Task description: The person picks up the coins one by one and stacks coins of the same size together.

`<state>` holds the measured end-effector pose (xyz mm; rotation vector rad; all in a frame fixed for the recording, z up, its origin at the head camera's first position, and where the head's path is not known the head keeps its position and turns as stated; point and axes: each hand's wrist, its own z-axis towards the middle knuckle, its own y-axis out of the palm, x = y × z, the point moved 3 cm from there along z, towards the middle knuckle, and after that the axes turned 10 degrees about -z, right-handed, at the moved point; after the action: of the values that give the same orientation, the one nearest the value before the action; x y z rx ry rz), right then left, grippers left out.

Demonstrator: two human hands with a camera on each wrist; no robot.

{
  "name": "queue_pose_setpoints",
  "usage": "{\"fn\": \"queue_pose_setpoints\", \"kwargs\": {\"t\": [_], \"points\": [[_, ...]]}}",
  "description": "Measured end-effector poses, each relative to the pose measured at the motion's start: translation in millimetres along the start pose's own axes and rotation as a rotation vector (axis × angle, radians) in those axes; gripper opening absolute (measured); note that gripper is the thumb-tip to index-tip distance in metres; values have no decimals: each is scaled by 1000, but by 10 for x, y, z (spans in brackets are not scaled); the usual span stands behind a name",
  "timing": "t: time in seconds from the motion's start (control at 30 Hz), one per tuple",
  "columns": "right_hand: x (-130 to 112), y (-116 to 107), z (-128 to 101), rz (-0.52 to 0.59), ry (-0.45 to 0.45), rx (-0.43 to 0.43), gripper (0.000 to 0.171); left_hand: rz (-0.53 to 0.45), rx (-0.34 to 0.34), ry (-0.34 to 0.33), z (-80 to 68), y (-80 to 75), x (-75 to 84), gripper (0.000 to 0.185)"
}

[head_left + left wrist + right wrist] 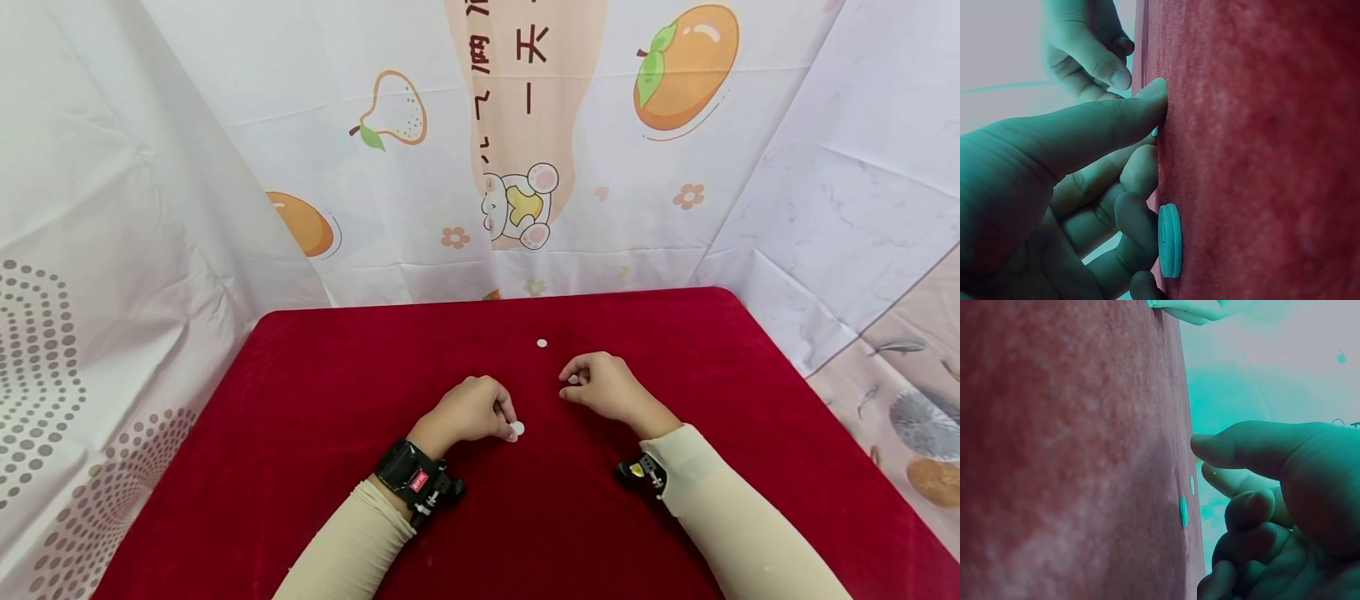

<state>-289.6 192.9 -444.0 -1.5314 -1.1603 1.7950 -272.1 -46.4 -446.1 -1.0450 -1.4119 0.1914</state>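
Near the middle of the red table (pixel 300 433), the left hand (pixel 468 410) rests with fingers curled, its grip pinching a small white disc (pixel 517 428) against the cloth at its fingertips. Just beyond and to the right, the right hand (pixel 604 387) lies with curled fingers over a second white disc (pixel 573 379); whether its grip pinches it I cannot tell. A third white disc (pixel 542 342) lies alone farther back. Bare red cloth stretches wide to every table edge. Fruit-printed curtains (pixel 420 167) close in behind the far edge.
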Motion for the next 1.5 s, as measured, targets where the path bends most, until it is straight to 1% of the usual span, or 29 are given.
{"fn": "queue_pose_setpoints", "kwargs": {"t": [0.67, 1.5], "points": [[117, 9, 25, 0, 29, -1, 14, -10, 6, 2, -18, -1, 9, 17], [149, -2, 26, -1, 48, 7, 14, -20, 4, 9, -9, 3, -5, 18]]}}
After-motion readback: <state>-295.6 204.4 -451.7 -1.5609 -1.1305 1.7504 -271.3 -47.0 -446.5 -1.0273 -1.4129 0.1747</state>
